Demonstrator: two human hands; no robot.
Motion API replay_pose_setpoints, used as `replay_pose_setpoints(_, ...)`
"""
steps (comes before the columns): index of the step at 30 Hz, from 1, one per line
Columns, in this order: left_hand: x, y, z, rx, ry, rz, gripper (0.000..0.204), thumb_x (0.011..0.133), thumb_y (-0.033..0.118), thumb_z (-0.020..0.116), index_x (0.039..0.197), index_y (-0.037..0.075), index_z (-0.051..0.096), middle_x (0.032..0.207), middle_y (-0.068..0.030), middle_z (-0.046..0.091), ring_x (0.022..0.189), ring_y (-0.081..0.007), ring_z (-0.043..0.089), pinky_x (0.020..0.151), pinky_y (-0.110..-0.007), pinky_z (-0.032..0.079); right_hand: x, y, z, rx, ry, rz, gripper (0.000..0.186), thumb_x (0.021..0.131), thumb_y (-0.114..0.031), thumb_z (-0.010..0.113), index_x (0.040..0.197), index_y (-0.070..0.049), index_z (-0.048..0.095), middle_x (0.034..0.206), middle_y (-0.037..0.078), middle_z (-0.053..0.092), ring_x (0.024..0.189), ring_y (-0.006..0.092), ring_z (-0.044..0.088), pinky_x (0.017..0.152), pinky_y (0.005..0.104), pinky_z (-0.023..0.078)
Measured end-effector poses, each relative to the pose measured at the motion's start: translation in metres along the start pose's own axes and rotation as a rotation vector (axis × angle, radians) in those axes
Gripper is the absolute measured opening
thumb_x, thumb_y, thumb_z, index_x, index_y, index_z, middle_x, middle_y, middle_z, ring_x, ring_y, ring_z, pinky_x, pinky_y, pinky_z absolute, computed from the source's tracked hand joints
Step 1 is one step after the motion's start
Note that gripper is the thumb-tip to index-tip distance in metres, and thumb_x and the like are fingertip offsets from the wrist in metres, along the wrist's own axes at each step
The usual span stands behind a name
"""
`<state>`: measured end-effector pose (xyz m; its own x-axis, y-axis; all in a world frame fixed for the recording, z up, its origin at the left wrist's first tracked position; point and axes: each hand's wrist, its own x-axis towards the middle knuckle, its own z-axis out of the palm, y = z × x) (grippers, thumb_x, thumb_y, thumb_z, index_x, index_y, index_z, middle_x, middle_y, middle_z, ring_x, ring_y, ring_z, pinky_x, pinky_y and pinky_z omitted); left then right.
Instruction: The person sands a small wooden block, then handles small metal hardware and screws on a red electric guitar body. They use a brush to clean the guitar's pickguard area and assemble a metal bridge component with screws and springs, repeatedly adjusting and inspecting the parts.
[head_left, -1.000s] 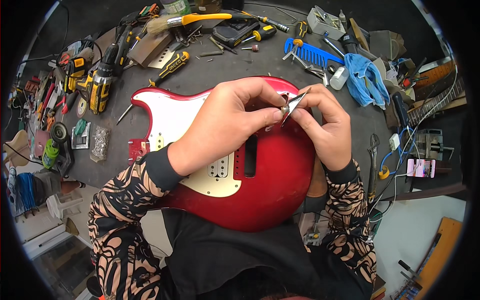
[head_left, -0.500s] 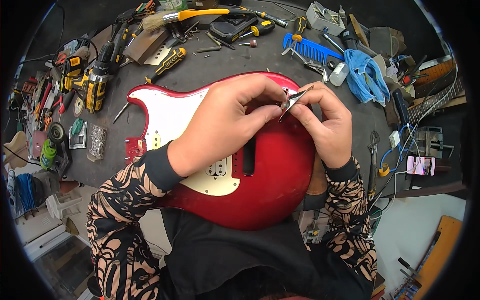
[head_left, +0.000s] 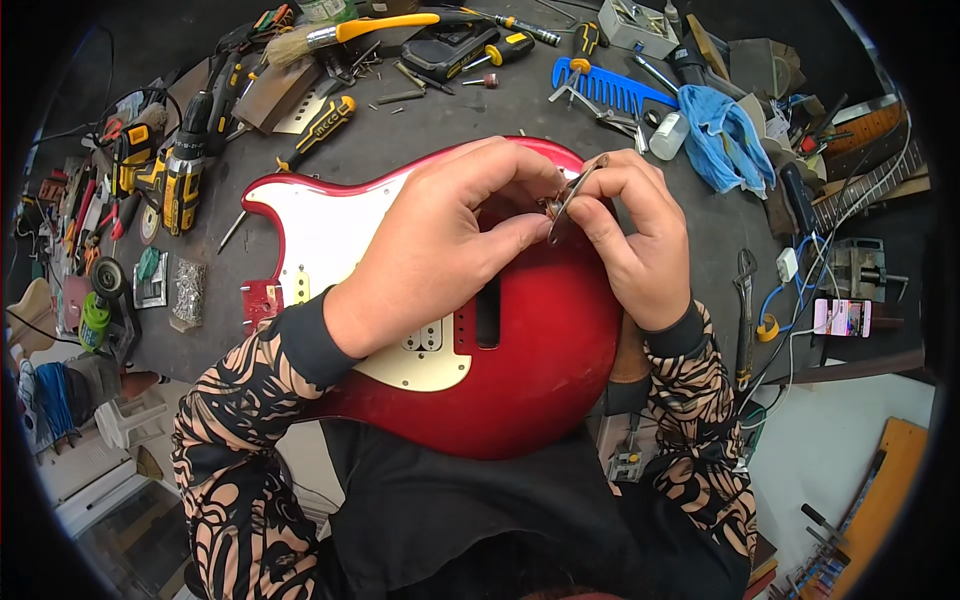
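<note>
A red electric guitar body (head_left: 545, 350) with a cream pickguard (head_left: 430, 372) lies across the bench edge and my lap. Above its far right part, both hands meet over a small shiny metal jack plate (head_left: 570, 200), tilted and seen nearly edge-on. My right hand (head_left: 635, 240) pinches the plate between thumb and index finger. From the other side, my left hand (head_left: 430, 235) has thumb and fingertips closed at the plate's underside, where a small coppery part shows. My fingers hide most of that part and any wires.
Around the body lie a yellow-black screwdriver (head_left: 322, 130), a cordless drill (head_left: 183, 180), a brush (head_left: 350, 30), a blue comb (head_left: 612, 90), a blue cloth (head_left: 722, 140) and an adjustable wrench (head_left: 745, 315). A bag of screws (head_left: 188, 292) sits at the left.
The metal plate has turned to a steeper, more edge-on angle between my fingers. Both hands keep their pinch. The whole view has shifted slightly.
</note>
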<state>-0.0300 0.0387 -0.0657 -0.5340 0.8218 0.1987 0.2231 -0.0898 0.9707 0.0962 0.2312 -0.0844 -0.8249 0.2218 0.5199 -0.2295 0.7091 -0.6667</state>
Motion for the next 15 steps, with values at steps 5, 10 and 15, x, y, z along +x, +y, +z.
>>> replay_pose_setpoints(5, 0.0009, 0.0002, -0.0024, 0.029, -0.012, 0.006, 0.025, 0.096, -0.006, 0.076, 0.121, -0.003, 0.073, 0.117, -0.0090, 0.072, 0.107, -0.0170, 0.072, 0.095, -0.031, 0.060, 0.0017, -0.0007, -0.0053, -0.035, 0.010, -0.063, 0.009, 0.094, -0.009, 0.081, 0.100, -0.005, 0.074, 0.097, 0.008, 0.073, 0.096, 0.0281, 0.069, 0.098, 0.0398, 0.047)
replay_pose_setpoints(10, 0.0025, -0.0026, -0.0064, 0.064, -0.032, 0.003, 0.026, 0.098, -0.005, 0.075, 0.124, -0.004, 0.073, 0.118, -0.0089, 0.073, 0.107, -0.0155, 0.073, 0.095, -0.030, 0.061, 0.0003, -0.0063, -0.0051, -0.025, 0.017, -0.019, 0.013, 0.090, -0.004, 0.081, 0.102, -0.004, 0.076, 0.099, 0.010, 0.077, 0.101, 0.0288, 0.073, 0.102, 0.0411, 0.049)
replay_pose_setpoints(15, 0.0023, 0.0017, -0.0067, -0.069, -0.042, -0.083, 0.026, 0.100, -0.004, 0.075, 0.126, -0.004, 0.073, 0.119, -0.0080, 0.075, 0.108, -0.0139, 0.073, 0.096, -0.030, 0.062, 0.0008, -0.0040, -0.0068, -0.008, -0.027, -0.001, 0.013, 0.091, -0.005, 0.083, 0.103, -0.005, 0.077, 0.099, 0.008, 0.078, 0.100, 0.0271, 0.074, 0.102, 0.0404, 0.048)
